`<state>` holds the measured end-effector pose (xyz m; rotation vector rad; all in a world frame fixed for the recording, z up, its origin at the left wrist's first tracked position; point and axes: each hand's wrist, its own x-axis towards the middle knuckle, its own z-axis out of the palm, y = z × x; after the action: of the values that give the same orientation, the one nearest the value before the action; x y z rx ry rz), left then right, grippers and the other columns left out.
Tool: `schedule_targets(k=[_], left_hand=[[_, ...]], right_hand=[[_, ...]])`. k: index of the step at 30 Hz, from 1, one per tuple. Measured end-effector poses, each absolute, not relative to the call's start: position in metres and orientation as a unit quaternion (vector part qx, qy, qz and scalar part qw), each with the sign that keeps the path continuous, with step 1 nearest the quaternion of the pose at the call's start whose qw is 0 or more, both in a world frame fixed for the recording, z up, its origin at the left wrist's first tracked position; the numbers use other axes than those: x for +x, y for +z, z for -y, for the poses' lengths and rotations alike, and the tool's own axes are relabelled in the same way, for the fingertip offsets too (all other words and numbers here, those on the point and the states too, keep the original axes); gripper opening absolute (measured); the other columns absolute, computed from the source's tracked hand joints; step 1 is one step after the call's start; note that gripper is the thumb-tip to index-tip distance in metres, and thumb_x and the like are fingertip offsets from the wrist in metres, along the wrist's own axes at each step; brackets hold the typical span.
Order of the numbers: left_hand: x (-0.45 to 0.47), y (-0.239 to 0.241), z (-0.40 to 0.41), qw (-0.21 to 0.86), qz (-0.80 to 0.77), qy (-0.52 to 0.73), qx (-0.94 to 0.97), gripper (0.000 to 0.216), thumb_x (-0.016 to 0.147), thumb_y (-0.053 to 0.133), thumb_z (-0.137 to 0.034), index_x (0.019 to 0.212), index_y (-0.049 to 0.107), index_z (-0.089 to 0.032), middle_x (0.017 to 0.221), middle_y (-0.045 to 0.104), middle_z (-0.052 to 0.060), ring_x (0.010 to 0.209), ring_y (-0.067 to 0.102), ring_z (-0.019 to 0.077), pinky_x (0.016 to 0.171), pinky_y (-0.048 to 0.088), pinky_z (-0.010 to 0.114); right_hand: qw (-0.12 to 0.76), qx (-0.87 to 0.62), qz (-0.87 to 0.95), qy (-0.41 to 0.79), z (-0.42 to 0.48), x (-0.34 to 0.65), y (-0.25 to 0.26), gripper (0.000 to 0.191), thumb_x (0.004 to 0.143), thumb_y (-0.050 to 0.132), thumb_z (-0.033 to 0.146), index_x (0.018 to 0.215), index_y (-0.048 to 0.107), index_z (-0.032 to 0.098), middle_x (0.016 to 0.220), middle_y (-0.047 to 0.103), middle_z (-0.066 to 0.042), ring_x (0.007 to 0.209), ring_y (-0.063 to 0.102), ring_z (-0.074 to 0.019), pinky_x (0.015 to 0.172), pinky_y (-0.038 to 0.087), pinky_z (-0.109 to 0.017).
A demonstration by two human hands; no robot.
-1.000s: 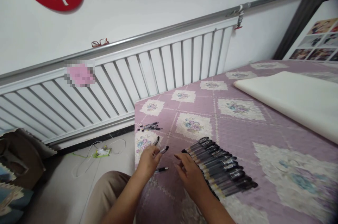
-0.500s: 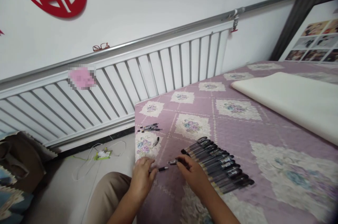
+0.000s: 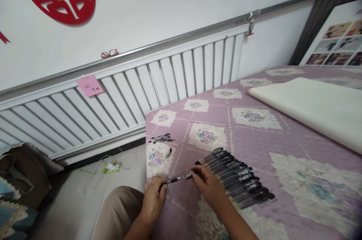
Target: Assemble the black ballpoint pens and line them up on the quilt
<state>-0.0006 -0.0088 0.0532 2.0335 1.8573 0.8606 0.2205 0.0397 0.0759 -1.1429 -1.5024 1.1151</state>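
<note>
Just past the fingers of my left hand (image 3: 155, 193), which is closed on a pen (image 3: 174, 180), the black grip and pale tip point right. The rest of that pen is hidden in the hand. A short dark pen cap with a pale label (image 3: 187, 176) is pinched in my right hand (image 3: 207, 182), its free end facing the pen tip across a small gap. Right beside this hand lies a row of clear-barrelled pens (image 3: 234, 174) with black caps pointing right. Farther off are a small pile of dark pen parts (image 3: 163, 138) and a single black cap (image 3: 169, 153).
A purple flowered cover (image 3: 181, 213) spreads under everything, its left edge dropping to the floor. A folded cream sheet (image 3: 308, 108) lies at the right. Behind stands a white radiator (image 3: 158, 81) with a pink note (image 3: 89, 85). A cabled device (image 3: 111, 166) is on the floor.
My left hand has closed more over the pen, and the pen tip has come up level with the cap, narrowing the gap. The camera view has shifted slightly.
</note>
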Motion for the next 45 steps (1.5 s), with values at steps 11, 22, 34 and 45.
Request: schedule_targets(k=[11, 22, 34, 45], left_hand=[[-0.001, 0.052, 0.009, 0.153, -0.638, 0.288, 0.698, 0.017, 0.086, 0.044, -0.026, 0.089, 0.060, -0.024, 0.089, 0.063, 0.002, 0.089, 0.055, 0.0209, 0.084, 0.038, 0.037], [-0.001, 0.055, 0.010, 0.173, -0.627, 0.300, 0.698, 0.017, 0.086, 0.042, -0.025, 0.089, 0.059, -0.023, 0.088, 0.062, 0.003, 0.088, 0.055, 0.0200, 0.082, 0.039, 0.036], [0.002, 0.061, 0.012, 0.172, -0.622, 0.296, 0.704, 0.012, 0.083, 0.047, -0.019, 0.084, 0.059, -0.023, 0.084, 0.062, 0.001, 0.085, 0.056, 0.0184, 0.080, 0.041, 0.032], [0.003, 0.060, 0.011, 0.164, -0.609, 0.302, 0.715, 0.013, 0.082, 0.048, -0.019, 0.084, 0.061, -0.022, 0.088, 0.061, 0.004, 0.088, 0.055, 0.0208, 0.082, 0.043, 0.035]], right_hand=[[0.435, -0.468, 0.630, 0.441, -0.040, 0.218, 0.076, 0.022, 0.079, 0.050, 0.033, 0.092, 0.060, 0.019, 0.084, 0.066, -0.004, 0.080, 0.062, -0.0194, 0.074, 0.046, -0.029], [0.390, -0.444, 0.660, 0.464, -0.036, 0.208, 0.078, 0.022, 0.075, 0.050, 0.027, 0.090, 0.064, 0.019, 0.084, 0.070, -0.004, 0.080, 0.064, -0.0200, 0.075, 0.047, -0.031], [0.363, -0.418, 0.707, 0.441, -0.035, 0.199, 0.071, 0.020, 0.074, 0.051, 0.021, 0.085, 0.068, 0.023, 0.083, 0.071, -0.002, 0.079, 0.064, -0.0205, 0.074, 0.047, -0.032], [0.359, -0.432, 0.721, 0.406, -0.031, 0.198, 0.077, 0.025, 0.073, 0.050, 0.018, 0.089, 0.068, 0.021, 0.088, 0.071, -0.005, 0.084, 0.064, -0.0212, 0.077, 0.047, -0.033]])
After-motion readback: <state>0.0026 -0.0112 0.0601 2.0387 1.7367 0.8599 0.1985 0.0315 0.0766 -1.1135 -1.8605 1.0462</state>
